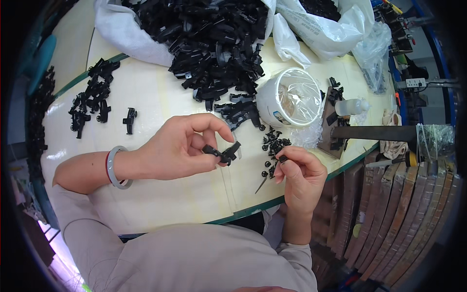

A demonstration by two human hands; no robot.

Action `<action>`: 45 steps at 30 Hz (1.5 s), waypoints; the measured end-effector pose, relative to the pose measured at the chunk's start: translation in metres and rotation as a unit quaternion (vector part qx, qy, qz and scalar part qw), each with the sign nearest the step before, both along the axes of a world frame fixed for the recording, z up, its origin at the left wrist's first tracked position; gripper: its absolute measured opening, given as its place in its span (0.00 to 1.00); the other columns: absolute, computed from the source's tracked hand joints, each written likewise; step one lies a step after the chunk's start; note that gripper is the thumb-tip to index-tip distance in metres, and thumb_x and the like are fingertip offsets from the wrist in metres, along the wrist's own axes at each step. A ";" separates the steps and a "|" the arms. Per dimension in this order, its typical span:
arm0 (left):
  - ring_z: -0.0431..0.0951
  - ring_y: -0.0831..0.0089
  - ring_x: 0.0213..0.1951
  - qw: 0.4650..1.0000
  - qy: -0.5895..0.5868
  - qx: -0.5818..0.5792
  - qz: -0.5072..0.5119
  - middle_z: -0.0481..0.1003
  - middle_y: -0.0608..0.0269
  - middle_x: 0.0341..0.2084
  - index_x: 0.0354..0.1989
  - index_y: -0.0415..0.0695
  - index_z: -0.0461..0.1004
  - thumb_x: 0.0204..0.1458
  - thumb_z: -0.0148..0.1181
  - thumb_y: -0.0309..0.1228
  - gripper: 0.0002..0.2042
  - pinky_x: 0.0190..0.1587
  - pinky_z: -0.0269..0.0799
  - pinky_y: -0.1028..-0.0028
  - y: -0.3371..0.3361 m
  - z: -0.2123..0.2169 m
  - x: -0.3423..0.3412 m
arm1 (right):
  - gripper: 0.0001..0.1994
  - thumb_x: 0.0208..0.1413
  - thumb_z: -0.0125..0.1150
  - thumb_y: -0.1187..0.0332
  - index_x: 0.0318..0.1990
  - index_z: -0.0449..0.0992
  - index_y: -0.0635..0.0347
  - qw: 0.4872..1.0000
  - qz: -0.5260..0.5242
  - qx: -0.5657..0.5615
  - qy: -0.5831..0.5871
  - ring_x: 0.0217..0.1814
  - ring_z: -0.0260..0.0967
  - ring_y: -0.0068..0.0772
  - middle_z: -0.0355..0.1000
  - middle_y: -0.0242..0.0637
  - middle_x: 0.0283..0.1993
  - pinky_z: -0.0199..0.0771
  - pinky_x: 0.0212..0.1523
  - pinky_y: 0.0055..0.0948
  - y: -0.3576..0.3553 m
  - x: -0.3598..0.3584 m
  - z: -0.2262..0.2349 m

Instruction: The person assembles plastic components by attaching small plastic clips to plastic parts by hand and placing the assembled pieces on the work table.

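Between the thumb and fingers of my left hand (182, 146) is a black plastic bracket-like part (224, 154), held above the table. My right hand (302, 177), apart from it on the right, pinches a small black piece (283, 158) between thumb and forefinger. Small round black pieces (275, 143) lie in a loose pile just beyond my right fingers. A thin dark pointed tool (261, 184) rests below that pile. One black part (130, 120) lies alone left of my left hand, near a cluster of similar parts (95, 92).
A white sack (131, 36) spills a big heap of black parts (214, 53) onto the far table. Right of it stand a white bucket (265, 100) lined with clear plastic, a white bottle (351, 106) and a dark metal bar (374, 133). Brown slabs (389, 214) stand below the table's right edge.
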State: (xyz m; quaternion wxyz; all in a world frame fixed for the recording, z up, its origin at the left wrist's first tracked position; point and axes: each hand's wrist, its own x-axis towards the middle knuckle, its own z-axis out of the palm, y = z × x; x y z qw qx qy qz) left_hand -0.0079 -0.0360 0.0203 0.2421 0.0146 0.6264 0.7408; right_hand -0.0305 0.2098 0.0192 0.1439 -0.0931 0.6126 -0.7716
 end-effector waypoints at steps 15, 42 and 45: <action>0.77 0.79 0.32 1.000 0.010 -0.009 -0.020 0.75 0.61 0.32 0.40 0.34 0.71 0.49 0.53 0.17 0.09 0.35 0.73 0.83 -0.002 -0.009 0.001 | 0.09 0.49 0.54 0.86 0.39 0.72 0.72 0.996 -0.018 -0.090 -0.017 0.39 0.73 0.35 0.68 0.47 0.43 0.77 0.44 0.33 0.000 -0.006 -0.001; 0.71 0.87 0.31 1.000 0.007 0.001 -0.005 0.75 0.68 0.30 0.47 0.38 0.71 0.54 0.53 0.23 0.12 0.31 0.67 0.86 -0.001 -0.013 -0.001 | 0.09 0.48 0.54 0.87 0.38 0.73 0.73 0.986 -0.055 0.054 0.145 0.41 0.72 0.34 0.69 0.47 0.43 0.77 0.44 0.31 0.002 -0.008 -0.001; 0.71 0.87 0.30 1.000 -0.004 0.002 -0.002 0.75 0.68 0.30 0.47 0.38 0.71 0.54 0.53 0.24 0.12 0.31 0.68 0.86 0.000 -0.013 0.000 | 0.09 0.48 0.54 0.87 0.38 0.73 0.73 0.985 -0.067 0.058 0.151 0.40 0.72 0.34 0.69 0.47 0.43 0.77 0.44 0.31 0.000 -0.009 -0.001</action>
